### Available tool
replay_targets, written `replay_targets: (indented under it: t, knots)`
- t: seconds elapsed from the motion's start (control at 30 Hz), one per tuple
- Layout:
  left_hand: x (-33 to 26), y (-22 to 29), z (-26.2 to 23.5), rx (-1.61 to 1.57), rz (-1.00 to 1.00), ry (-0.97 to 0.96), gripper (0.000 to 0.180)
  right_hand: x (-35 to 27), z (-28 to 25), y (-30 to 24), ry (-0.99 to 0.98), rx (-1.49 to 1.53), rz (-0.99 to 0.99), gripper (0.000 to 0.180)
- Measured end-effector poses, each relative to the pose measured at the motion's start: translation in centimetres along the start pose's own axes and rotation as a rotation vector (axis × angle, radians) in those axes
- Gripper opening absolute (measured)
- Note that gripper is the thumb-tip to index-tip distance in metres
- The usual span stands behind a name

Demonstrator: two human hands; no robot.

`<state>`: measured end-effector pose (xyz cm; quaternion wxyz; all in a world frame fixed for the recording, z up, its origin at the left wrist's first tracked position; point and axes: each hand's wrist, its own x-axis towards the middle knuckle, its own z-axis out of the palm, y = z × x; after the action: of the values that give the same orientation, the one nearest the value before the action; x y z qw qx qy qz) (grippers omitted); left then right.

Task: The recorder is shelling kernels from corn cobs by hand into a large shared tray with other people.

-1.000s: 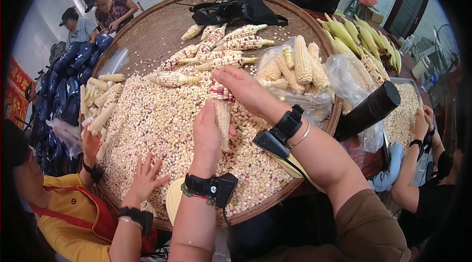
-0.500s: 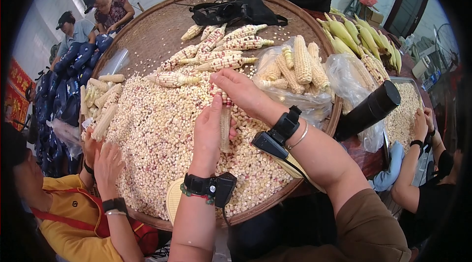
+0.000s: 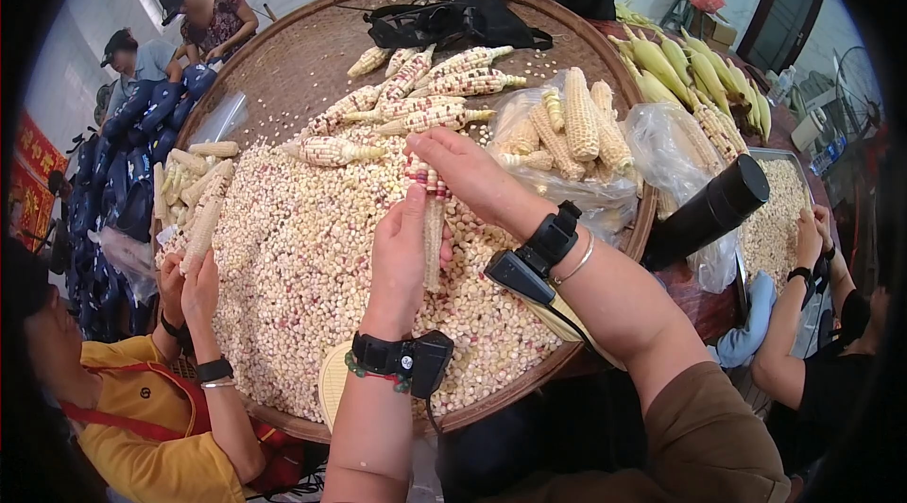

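Over the middle of the loose corn kernels (image 3: 302,286), an ear of corn (image 3: 433,234) is held upright between both hands. Its lower part is stripped to the pale cob, while red and white kernels still cover the upper part. My left hand (image 3: 397,253) is closed around the bare part, thumb pointing up. From above, my right hand (image 3: 463,172) is closed over the kernel-covered end. Just beyond my hands lies a pile of speckled ears (image 3: 416,111). Stripped cobs (image 3: 572,130) sit in a clear plastic bag to the right.
A wide round woven tray (image 3: 283,64) bears the corn, with a black bag (image 3: 463,21) at its far side. A black cylinder (image 3: 709,210) leans by the right rim. Husked-leaf ears (image 3: 680,64) lie beyond. A co-worker in yellow (image 3: 151,409) handles a cob at left; others work around.
My hands stay almost in place on the ear, with a slight shift of the right fingers. At left, the co-worker's hands have come together around a cob. The person across has shifted left.
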<state>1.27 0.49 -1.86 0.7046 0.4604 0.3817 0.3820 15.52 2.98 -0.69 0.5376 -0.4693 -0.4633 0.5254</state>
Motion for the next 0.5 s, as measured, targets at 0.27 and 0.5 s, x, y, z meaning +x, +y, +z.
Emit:
replay_targets:
  t: [0.27,0.5]
  knots:
    - [0.1,0.0,-0.6,-0.098,-0.013,-0.048,0.043,0.0,0.1,-0.5,0.014,0.043,0.034,0.027]
    - [0.3,0.1,-1.2,-0.372,-0.099,-0.111,0.052,-0.4,0.2,-0.9,-0.069,0.069,0.022,0.025]
